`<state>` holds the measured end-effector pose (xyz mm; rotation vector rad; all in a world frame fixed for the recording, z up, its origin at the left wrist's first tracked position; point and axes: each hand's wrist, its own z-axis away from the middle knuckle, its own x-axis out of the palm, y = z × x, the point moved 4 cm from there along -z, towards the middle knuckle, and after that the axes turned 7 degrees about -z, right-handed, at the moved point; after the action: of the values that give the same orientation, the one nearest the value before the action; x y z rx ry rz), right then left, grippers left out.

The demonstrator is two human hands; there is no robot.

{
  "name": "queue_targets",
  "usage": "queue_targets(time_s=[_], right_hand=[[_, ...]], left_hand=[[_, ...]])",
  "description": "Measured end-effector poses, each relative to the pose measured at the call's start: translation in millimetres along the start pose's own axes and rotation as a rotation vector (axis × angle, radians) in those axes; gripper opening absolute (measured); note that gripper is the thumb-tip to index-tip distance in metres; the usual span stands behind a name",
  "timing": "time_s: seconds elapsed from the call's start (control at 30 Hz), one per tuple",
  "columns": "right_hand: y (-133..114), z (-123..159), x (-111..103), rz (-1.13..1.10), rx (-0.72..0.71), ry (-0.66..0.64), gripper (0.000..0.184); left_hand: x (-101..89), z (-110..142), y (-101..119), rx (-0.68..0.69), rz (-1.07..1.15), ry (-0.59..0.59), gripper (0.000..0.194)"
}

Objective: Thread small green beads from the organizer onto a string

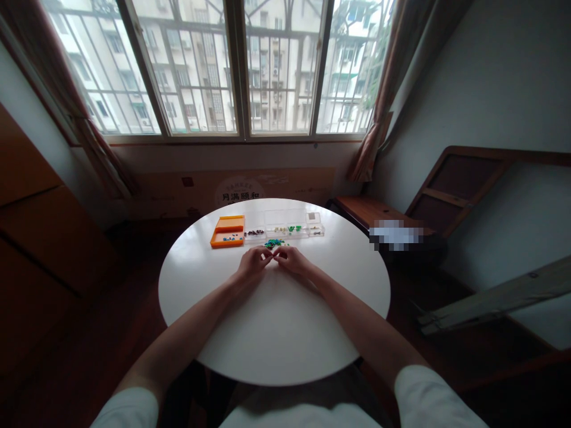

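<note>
Over the white round table, my left hand and my right hand meet fingertip to fingertip. Both are closed in a pinch, and whatever is between the fingers is too small to make out. Just beyond them lies a loose pile of small blue, green and dark pieces. An orange box stands open behind my left hand, with a few small blue and dark pieces inside. Clear plastic boxes stand in a row to its right, holding dark, pale and green pieces.
A window with bars outside fills the far wall, between tied curtains. To the right of the table is a low wooden bench bearing a blurred-out item. A wooden plank leans by the right wall. Brown cabinets stand at left.
</note>
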<state>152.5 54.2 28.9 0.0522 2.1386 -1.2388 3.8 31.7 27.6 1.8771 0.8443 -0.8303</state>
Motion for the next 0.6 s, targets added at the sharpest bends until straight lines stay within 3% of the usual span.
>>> queue_targets(time_s=[0.6], right_hand=[[11,-2,3,-0.039,0.011,0.005,0.013]], left_hand=[[4.4,-2,-3,0.024,0.032,-0.013,0.018]])
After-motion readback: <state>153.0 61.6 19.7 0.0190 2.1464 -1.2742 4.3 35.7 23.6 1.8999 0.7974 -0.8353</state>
